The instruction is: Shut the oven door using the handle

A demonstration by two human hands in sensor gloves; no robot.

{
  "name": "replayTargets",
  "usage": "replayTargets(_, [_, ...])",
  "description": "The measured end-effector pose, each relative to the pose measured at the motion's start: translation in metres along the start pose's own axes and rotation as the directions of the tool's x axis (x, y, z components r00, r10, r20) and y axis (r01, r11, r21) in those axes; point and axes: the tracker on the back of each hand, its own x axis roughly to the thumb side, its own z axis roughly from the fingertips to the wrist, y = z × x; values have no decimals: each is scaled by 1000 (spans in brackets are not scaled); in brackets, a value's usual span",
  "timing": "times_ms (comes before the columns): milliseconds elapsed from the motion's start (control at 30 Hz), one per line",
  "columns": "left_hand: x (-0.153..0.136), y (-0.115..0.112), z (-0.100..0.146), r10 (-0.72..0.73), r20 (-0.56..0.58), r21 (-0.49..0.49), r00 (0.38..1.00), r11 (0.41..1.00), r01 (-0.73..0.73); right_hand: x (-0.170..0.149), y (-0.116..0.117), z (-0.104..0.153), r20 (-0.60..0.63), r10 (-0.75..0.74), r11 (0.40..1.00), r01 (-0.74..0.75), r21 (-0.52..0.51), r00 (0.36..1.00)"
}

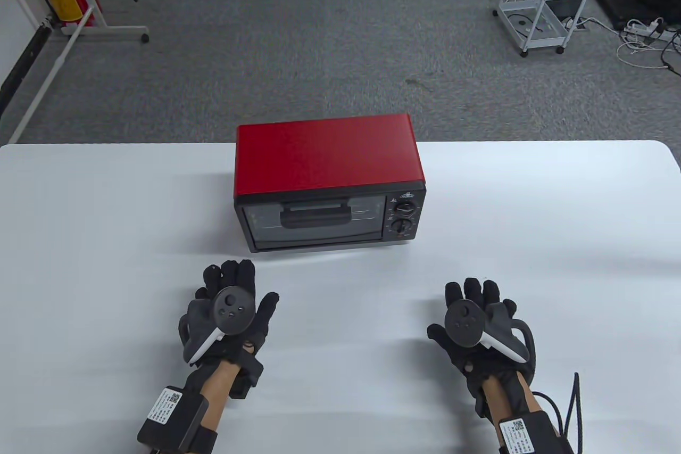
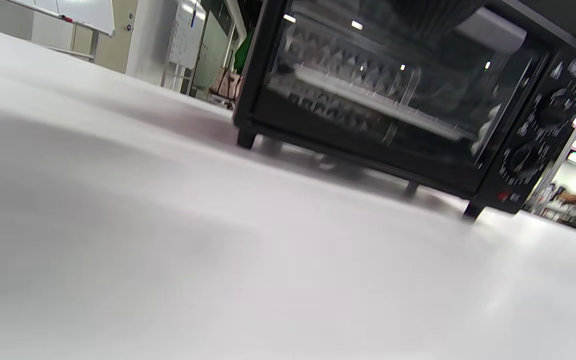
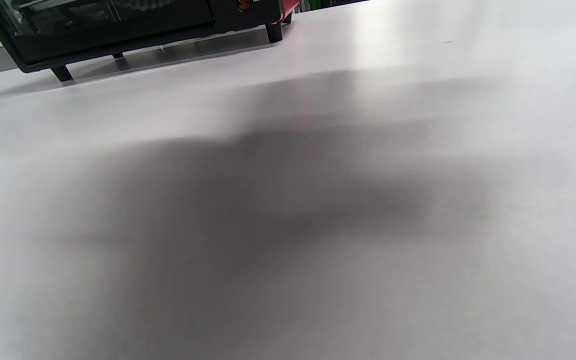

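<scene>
In the middle of the frame the oven [image 1: 330, 182] sat with its handle [image 1: 314, 216] running left to right, straight above my left hand [image 1: 229, 310], the nearer one; both it and my right hand [image 1: 479, 321] lay flat, fingers spread, holding nothing.

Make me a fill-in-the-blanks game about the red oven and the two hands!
1. The oven has a top colored ____.
2. The oven door is ____.
3. The two knobs sit on the oven's ____ side.
4. The left hand and right hand hold ____.

Missing words: red; closed; right; nothing
</scene>
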Motion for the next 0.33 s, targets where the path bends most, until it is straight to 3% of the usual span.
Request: replayTargets(333, [1,-7,2,-26,-1,-24,1000,999,26,3,6,-1,-9,37,999,-37,24,999])
